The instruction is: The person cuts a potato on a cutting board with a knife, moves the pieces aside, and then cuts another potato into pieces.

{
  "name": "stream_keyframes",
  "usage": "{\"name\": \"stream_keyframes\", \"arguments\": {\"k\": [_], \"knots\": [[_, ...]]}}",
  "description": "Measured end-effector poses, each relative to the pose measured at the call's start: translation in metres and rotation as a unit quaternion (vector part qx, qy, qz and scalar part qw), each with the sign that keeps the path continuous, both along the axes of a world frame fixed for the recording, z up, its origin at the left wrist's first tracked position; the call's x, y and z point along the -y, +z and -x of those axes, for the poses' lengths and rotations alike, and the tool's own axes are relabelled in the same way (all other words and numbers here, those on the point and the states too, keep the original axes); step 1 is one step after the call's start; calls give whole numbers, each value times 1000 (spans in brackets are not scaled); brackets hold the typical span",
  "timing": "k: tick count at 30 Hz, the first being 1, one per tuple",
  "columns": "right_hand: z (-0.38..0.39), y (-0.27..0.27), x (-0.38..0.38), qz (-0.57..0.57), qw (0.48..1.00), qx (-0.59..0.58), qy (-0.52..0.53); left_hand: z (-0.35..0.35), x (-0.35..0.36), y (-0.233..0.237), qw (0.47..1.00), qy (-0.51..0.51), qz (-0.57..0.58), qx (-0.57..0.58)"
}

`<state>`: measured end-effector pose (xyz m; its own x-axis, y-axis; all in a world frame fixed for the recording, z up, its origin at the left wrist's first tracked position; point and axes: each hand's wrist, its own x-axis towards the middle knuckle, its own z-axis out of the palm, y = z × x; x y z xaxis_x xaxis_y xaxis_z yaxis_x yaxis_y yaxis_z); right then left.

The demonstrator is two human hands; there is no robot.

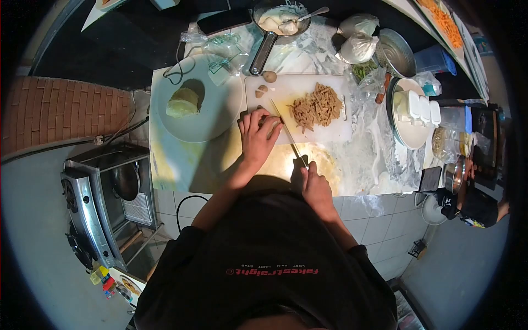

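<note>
My left hand [258, 136] presses a small brown piece of food against the white cutting board [338, 133], its fingers curled together. In my right hand [315, 184] is the dark handle of a knife [292, 141], whose blade slants up and left beside my left fingertips. A heap of brown cut strips [318, 106] lies on the board to the right of the blade. Near the board's upper left are a round brown piece [269, 76] and smaller bits [261, 91]. The underside of the piece under my left fingers is hidden.
Left of the board, a big pale plate [166, 118] holds a cabbage piece [183, 103]. A pan [264, 52] with a spoon in white paste stands behind. Plastic bags [358, 48], a metal bowl [397, 52] and a white oval dish [410, 139] are right. A co-worker [479, 209] is at far right.
</note>
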<state>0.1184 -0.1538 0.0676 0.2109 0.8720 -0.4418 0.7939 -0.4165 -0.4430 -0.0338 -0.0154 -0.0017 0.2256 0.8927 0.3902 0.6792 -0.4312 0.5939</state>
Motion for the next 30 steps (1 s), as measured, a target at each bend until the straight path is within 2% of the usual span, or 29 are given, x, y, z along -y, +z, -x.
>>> {"name": "stream_keyframes", "arguments": {"k": [5, 9, 11, 14, 21, 24, 26, 27, 29, 30], "knots": [[2, -11, 3, -7, 999, -39, -15, 1, 1, -2, 1000, -9, 7, 7], [-3, 0, -6, 8, 998, -53, -15, 0, -1, -1, 1000, -12, 17, 12], [-3, 7, -13, 71, 996, -43, -13, 0, 0, -1, 1000, -15, 17, 13], [-3, 5, -18, 88, 995, -37, -16, 1, -2, -1, 1000, -17, 13, 10], [-6, -12, -19, 58, 998, -24, -11, -1, -2, 2, 1000, -9, 22, -9], [-20, -17, -16, -6, 997, -72, -9, -1, 0, 2, 1000, -5, 15, -6], [-31, -26, -11, -83, 983, -166, -16, 0, -1, 1, 1000, -3, 14, -3], [-31, -21, -11, -86, 982, -166, -16, 0, -1, 0, 1000, -3, 13, -5], [-31, -5, -9, 15, 980, -182, -80, -2, 0, -1, 1000, -4, 9, -5], [-31, -7, -4, 12, 980, -182, -81, -1, 0, -1, 1000, -6, 9, -6]]}}
